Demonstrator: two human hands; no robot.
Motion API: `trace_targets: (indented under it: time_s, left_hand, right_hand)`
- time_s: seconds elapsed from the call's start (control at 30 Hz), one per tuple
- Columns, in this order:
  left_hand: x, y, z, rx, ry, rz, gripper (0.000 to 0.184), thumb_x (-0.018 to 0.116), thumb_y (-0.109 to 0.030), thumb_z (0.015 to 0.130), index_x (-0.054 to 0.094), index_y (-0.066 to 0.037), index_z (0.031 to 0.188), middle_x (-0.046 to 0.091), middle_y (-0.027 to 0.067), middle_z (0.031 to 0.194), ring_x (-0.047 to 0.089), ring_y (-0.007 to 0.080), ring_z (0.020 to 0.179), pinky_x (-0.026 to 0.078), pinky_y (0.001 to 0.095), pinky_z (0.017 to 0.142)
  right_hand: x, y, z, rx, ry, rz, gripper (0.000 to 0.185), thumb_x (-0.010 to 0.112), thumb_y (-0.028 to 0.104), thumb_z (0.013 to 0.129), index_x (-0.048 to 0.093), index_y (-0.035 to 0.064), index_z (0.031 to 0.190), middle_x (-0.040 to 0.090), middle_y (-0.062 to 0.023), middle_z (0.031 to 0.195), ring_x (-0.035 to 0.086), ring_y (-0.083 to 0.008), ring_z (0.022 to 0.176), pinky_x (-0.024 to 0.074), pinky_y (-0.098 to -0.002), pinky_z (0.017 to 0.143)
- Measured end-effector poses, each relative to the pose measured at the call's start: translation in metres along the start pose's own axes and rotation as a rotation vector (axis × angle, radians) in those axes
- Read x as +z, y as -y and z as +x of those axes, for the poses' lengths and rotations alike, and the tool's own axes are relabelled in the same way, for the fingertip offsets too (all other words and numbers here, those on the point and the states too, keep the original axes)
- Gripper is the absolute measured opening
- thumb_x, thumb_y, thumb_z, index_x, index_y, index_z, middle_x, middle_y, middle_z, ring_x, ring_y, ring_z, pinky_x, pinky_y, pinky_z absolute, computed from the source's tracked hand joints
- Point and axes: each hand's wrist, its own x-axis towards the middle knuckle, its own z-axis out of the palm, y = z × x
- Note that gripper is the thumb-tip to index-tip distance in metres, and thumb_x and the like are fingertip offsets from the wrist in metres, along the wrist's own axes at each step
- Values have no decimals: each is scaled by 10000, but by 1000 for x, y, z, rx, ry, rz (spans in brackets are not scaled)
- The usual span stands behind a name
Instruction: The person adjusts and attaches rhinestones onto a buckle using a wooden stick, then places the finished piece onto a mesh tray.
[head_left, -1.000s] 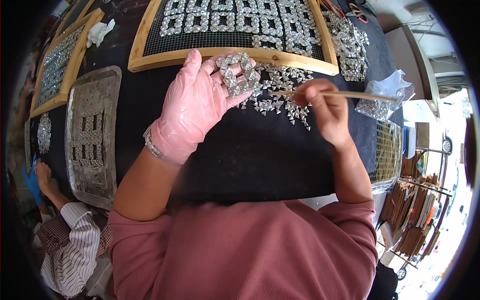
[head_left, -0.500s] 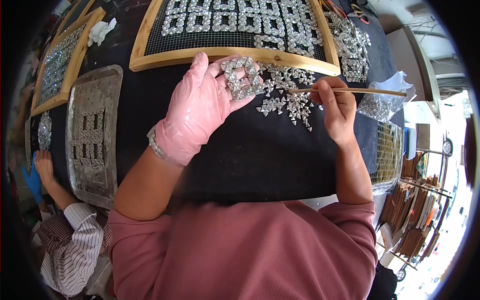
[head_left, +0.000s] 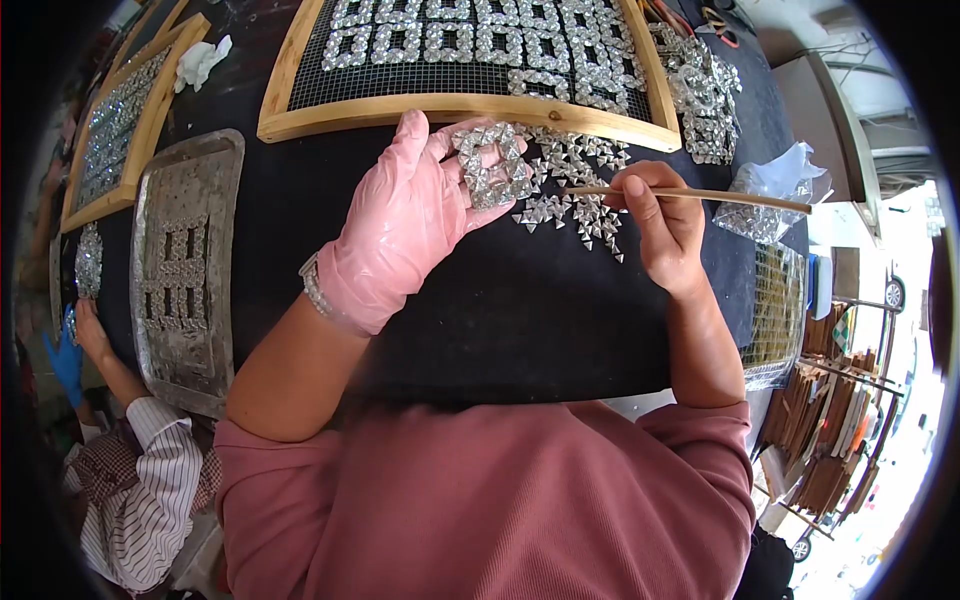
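Note:
My left hand (head_left: 385, 235), in a pink plastic glove, is turned palm up and holds a rectangular ring of silver faceted stones (head_left: 497, 192) on its fingers. The ring's middle is hollow, and glove shows through it. Pinched in my bare right hand (head_left: 665, 228) is a thin wooden stick (head_left: 755, 198), its tip pointing left over a pile of loose silver triangular stones (head_left: 600, 212). The tip is apart from the ring. Whether a stone sits on the tip, I cannot tell.
Beyond my hands lies a wooden-framed mesh screen (head_left: 400, 115) carrying rows of similar rings. A metal tray (head_left: 190, 365) with more rings is at left, near a co-worker's gloved hand (head_left: 65, 365). A plastic bag (head_left: 770, 190) stands at right.
My left hand has shifted slightly right and down with the ring. My right hand has moved a little left and down, so the stick's tip is closer to the ring.

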Motion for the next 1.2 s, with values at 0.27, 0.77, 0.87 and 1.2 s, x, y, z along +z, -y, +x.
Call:
trace_targets:
  time_s: [0.27, 0.77, 0.87, 1.2]
  left_hand:
    - [-2, 0, 0, 4, 20, -5, 650, 253, -480, 951, 293, 55, 1319, 371, 252, 1339, 376, 342, 1249, 248, 469, 1063]
    - [-2, -3, 1, 16, 12, -24, 642, 252, -474, 952, 286, 49, 1324, 356, 229, 1359, 362, 333, 1261, 261, 473, 1053]
    - [-1, -6, 1, 78, -27, -22, 655, 275, -472, 947, 269, 65, 1322, 344, 238, 1361, 361, 336, 1258, 263, 477, 1052]
    - [-1, -15, -2, 149, -36, -37, 664, 291, -463, 946, 252, 85, 1319, 346, 244, 1352, 363, 360, 1249, 295, 474, 1040]
  right_hand:
    - [3, -7, 2, 9, 23, 25, 230, 490, 131, 935, 569, -29, 791, 559, -45, 712, 504, -90, 622, 406, -233, 557]
    - [-7, -7, 6, 0, -8, 74, 95, 529, 75, 908, 539, 3, 968, 624, -53, 847, 605, -120, 792, 490, -261, 696]
    - [5, -13, 16, -196, 138, -309, 207, 658, -39, 728, 506, 25, 853, 594, -75, 779, 606, -252, 739, 474, -355, 650]
    - [25, -7, 16, -336, 248, -717, 239, 578, -17, 698, 426, 52, 869, 558, -54, 740, 549, -281, 729, 406, -408, 699]
